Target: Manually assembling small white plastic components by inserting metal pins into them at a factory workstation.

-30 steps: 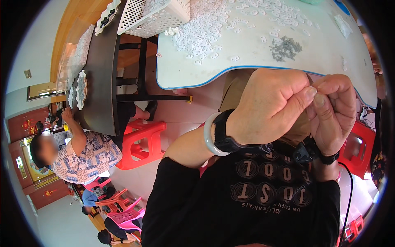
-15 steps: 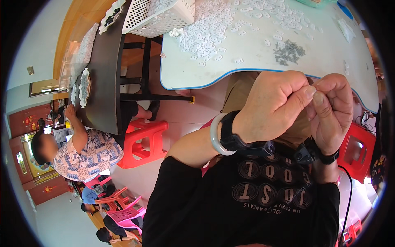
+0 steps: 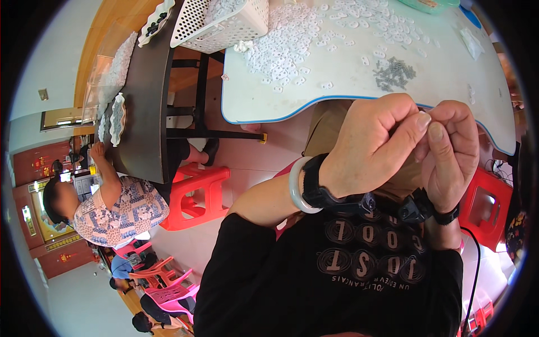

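My left hand [image 3: 373,143] and my right hand [image 3: 453,149] meet at the fingertips, just off the near edge of the pale table [image 3: 337,92]. Both are closed in a pinch, thumbs side by side. Whatever they pinch is hidden behind the fingers. Beyond them on the tabletop lies a small heap of grey pin-like pieces [image 3: 394,73]. Farther left spreads a large pile of small white plastic pieces with holes [image 3: 283,50], and more white pieces [image 3: 387,22] are scattered at the far side.
A white perforated basket [image 3: 224,33] of white pieces stands at the table's far left corner. On the dark table [image 3: 143,106] at left are scalloped trays. A person [image 3: 120,208] sits there. Red stools [image 3: 196,194] stand left and right. A clear bag [image 3: 471,44] lies far right.
The fingertips of both hands have shifted very slightly against each other, still pinched together. The view has moved a little; the table and its pieces stay as they were.
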Tool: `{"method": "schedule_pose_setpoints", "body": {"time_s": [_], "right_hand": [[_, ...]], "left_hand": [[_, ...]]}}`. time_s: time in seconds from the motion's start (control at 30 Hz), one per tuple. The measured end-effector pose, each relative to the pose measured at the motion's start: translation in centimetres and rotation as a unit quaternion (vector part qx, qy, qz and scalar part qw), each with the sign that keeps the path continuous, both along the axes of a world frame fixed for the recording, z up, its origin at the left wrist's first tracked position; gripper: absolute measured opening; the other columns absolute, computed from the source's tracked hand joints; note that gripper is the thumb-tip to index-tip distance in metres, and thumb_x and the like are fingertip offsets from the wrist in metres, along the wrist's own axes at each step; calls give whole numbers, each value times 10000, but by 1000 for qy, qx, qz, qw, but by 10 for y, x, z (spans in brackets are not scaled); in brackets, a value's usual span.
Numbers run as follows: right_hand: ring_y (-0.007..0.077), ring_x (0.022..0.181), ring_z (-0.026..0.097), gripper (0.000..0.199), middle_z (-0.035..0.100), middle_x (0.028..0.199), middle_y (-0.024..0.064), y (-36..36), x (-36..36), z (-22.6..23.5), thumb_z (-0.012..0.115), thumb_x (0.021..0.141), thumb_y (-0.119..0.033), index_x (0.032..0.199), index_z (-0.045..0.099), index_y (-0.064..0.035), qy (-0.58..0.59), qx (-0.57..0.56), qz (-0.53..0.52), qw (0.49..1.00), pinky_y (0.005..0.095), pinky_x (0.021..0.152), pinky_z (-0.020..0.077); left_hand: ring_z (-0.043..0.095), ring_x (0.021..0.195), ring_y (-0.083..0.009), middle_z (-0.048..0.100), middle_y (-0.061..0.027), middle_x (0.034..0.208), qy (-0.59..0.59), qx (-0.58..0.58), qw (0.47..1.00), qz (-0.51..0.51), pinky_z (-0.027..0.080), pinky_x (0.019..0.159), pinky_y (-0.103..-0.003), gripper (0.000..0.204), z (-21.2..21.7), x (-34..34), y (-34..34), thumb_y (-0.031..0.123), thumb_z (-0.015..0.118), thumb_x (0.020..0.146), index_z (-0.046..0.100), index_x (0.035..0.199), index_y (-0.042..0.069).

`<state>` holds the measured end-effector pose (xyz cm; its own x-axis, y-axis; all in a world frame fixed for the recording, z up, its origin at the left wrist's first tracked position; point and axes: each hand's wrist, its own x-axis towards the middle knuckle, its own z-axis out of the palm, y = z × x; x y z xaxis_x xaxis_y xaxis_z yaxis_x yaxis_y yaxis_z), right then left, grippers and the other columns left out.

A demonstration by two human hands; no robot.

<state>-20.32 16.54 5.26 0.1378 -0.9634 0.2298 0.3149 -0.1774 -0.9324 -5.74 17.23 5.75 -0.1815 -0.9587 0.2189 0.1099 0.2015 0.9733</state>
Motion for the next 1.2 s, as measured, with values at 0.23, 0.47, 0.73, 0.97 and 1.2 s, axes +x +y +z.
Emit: {"method": "schedule_pose_setpoints", "body": {"time_s": [0.23,0.47,0.73,0.97,1.2], "right_hand": [[33,618,462,92,560,755,7,-1,-8,-5,557,925,-66,988,549,1,12,-1,18,1000,165,540,364],[36,624,463,98,568,765,11,1,-7,-3,565,915,-59,987,549,4,31,-2,9,999,167,558,368],[37,626,465,76,567,760,8,0,-6,-6,552,916,-40,974,549,10,39,8,20,999,167,560,364],[33,623,469,63,563,745,3,-1,-6,-8,552,924,-52,949,561,5,37,-8,20,999,167,551,364],[31,616,469,65,562,738,-4,1,-8,-8,554,927,-59,938,567,4,40,-9,18,999,164,539,359]], "left_hand": [[454,609,-24,552,8,655,-29,-24,999,21,362,528,-192,222,-2,-1,-1,142,538,960,592,809,-11],[470,611,-27,576,-2,666,-31,-25,999,22,369,530,-191,217,-4,-2,-1,133,539,958,594,812,-17],[479,615,-29,589,-9,679,-33,-28,999,26,376,536,-189,221,-5,0,-2,134,534,962,594,813,-18],[475,612,-36,578,-7,683,-20,-34,999,25,381,539,-195,218,-7,-3,-2,127,523,965,597,828,-26],[463,605,-36,552,4,664,-15,-28,999,31,372,534,-198,219,-7,-5,1,129,522,966,593,830,-28]]}}
